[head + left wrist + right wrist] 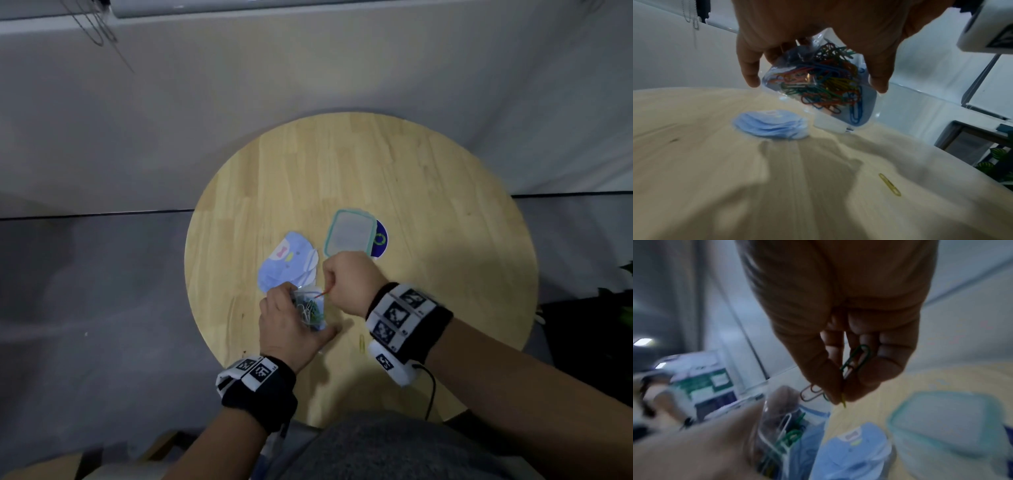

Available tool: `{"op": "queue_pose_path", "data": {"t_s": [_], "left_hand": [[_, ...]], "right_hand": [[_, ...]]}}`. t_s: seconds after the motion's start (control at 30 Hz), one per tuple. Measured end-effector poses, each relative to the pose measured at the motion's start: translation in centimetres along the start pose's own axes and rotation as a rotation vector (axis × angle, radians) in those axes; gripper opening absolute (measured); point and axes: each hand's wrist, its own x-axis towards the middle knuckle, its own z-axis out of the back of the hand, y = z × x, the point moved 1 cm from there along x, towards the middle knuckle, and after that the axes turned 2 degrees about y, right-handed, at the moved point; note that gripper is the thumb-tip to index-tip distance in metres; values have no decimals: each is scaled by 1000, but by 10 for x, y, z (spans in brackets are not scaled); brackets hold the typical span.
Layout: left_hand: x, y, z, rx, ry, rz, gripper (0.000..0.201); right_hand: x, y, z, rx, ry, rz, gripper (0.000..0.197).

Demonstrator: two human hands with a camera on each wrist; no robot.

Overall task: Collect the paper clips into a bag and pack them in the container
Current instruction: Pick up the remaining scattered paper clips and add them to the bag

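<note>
My left hand grips a clear plastic bag full of coloured paper clips, held just above the round wooden table. My right hand hovers right beside the bag's mouth and pinches a few paper clips, green and reddish ones, between thumb and fingers. One yellow paper clip lies loose on the table near my right wrist. The clear container with a teal-rimmed lid sits shut just beyond my right hand.
A stack of light blue printed cards lies left of the container, just beyond the bag. A dark blue disc peeks out under the container's right side. The table's near edge is close to my body.
</note>
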Motion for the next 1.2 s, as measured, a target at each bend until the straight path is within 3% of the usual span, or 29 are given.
{"op": "queue_pose_path", "data": {"t_s": [0.07,0.17,0.27,0.3,0.53,0.67,0.73,0.77,0.87,0.93,1.2], "left_hand": [[3,-9,-1,-4,-12,-3,88],[7,-20,-4,-28,-28,-24,85],[7,-28,-6,-67,-18,-13,85],[7,-29,-7,-82,-13,-7,86],[9,-25,-14,-100,-32,-36,92],[8,-21,-15,-98,-36,-41,92],[7,-19,-14,-97,-33,-40,92],[7,-18,-14,-98,-33,-37,91],[5,-13,-10,-98,-40,-39,88],[5,-8,-8,-94,-49,-42,87],[0,5,3,-62,-70,-26,86]], "right_hand": [[-1,9,-1,-162,61,-30,14],[-1,17,-4,-213,77,-66,31],[-3,24,1,-160,94,-51,18],[-3,25,3,-129,91,-39,11],[-9,0,17,284,48,3,23],[-7,-27,19,529,-135,-56,20],[-5,-51,8,434,-234,-110,17],[-4,-63,-2,291,-196,-112,18],[-11,-86,-47,-192,204,-53,27],[-19,-95,-74,-333,368,65,37],[-14,-106,-97,-554,433,196,29]]}}
